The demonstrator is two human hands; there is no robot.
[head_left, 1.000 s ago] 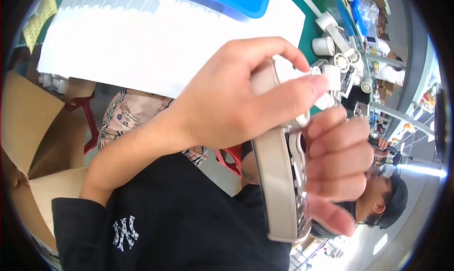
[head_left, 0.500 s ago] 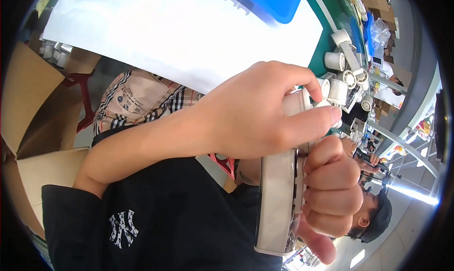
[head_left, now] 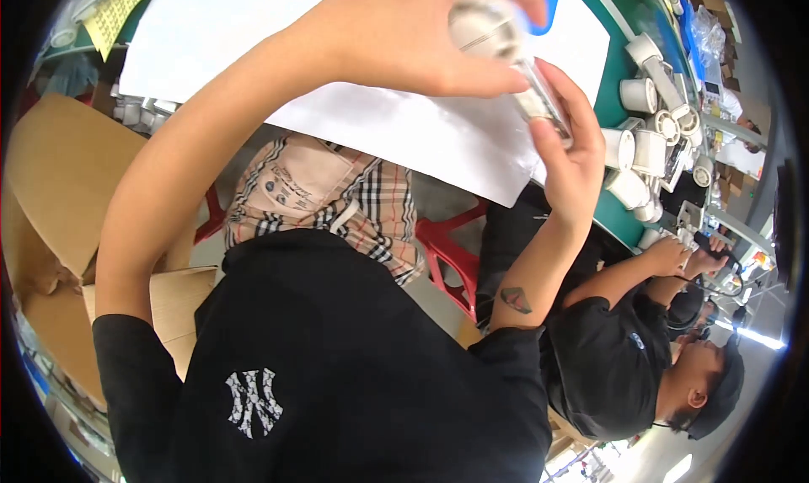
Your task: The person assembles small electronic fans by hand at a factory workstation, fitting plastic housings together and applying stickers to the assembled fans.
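Note:
Both hands hold a white handheld device (head_left: 487,30) over the white sheet, its round end up and a narrow, shiny body below. My left hand (head_left: 413,32) curls around the round end, thumb along its lower side. My right hand (head_left: 575,150) grips the narrow body between thumb and fingers. The round end is smeared by motion, so its details cannot be made out. A white sheet (head_left: 404,138) lies under the hands on the green bench (head_left: 624,218). Behind the left fingers shows part of a blue tray (head_left: 546,7).
Several white cylindrical parts (head_left: 638,96) are heaped on the bench at the right. Beside them a co-worker in black (head_left: 611,365) handles something. An open cardboard box (head_left: 67,180) stands at the left, a red stool (head_left: 451,260) below the bench. Yellow paper (head_left: 118,16) hangs at the upper left.
The device has moved away from close to the camera, up and over the white sheet. My left hand has shifted up and left around its round end; my right hand has turned and moved up.

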